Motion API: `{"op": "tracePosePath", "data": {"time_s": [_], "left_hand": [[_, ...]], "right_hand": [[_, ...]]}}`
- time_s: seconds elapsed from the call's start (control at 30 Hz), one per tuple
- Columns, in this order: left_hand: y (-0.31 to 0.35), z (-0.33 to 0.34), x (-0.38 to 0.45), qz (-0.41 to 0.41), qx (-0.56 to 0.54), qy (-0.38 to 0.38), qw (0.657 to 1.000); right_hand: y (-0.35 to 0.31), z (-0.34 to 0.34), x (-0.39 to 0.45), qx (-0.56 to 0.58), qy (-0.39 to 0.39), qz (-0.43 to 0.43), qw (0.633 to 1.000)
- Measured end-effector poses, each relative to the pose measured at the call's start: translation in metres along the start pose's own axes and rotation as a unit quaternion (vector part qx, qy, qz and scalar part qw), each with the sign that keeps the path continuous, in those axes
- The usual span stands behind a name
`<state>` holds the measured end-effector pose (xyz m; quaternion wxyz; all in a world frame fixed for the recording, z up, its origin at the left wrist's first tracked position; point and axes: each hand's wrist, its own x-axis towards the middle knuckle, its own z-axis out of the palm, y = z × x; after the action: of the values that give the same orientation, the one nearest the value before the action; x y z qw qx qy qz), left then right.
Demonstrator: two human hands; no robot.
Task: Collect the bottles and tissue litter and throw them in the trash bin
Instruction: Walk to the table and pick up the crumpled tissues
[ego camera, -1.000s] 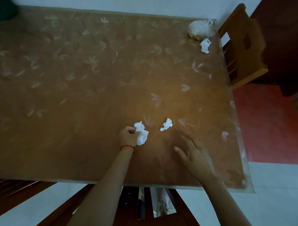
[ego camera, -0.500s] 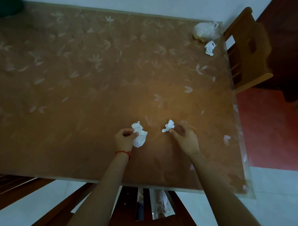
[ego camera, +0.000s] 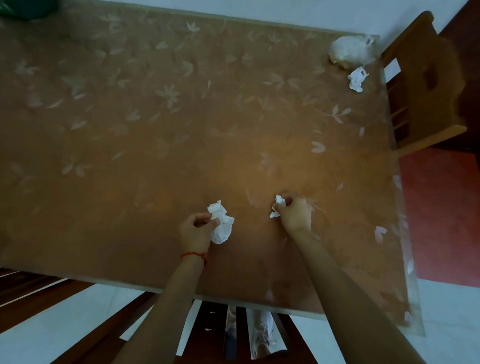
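Note:
My left hand (ego camera: 194, 230) pinches a crumpled white tissue (ego camera: 221, 222) just above the brown leaf-patterned table (ego camera: 121, 132), near its front edge. To the right, my right hand (ego camera: 293, 211) is closed around a smaller tissue scrap (ego camera: 279, 205), with white bits showing at the fingers. A third crumpled tissue (ego camera: 356, 79) lies at the table's far right corner, beside a whitish wrapped bundle (ego camera: 350, 51). No bottle is in view.
A wooden chair (ego camera: 427, 85) stands past the table's right edge over a red floor area. A dark wooden chair (ego camera: 212, 334) sits below the front edge, between my arms. A dark green object (ego camera: 27, 8) pokes in at the far left corner.
My right hand reached forward from flat on the table and closed on the small tissue scrap. My left hand kept its hold on the larger tissue.

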<state>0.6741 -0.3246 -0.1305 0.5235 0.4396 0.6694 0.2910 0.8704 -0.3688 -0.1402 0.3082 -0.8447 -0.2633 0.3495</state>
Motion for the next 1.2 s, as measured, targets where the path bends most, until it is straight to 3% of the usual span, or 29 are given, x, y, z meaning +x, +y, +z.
{"op": "tracePosePath", "data": {"time_s": [0.67, 0.87, 1.2], "left_hand": [[0.01, -0.023, -0.034, 0.006, -0.051, 0.021, 0.998], [0.012, -0.04, -0.057, 0.022, -0.075, 0.047, 0.996], [0.01, -0.074, -0.098, 0.029, -0.118, 0.159, 0.98]], "right_hand": [[-0.005, -0.026, -0.058, 0.165, -0.045, 0.033, 0.985], [-0.016, -0.031, -0.082, 0.173, -0.059, 0.003, 0.983], [-0.036, -0.031, -0.115, 0.166, -0.129, -0.088, 0.974]]}}
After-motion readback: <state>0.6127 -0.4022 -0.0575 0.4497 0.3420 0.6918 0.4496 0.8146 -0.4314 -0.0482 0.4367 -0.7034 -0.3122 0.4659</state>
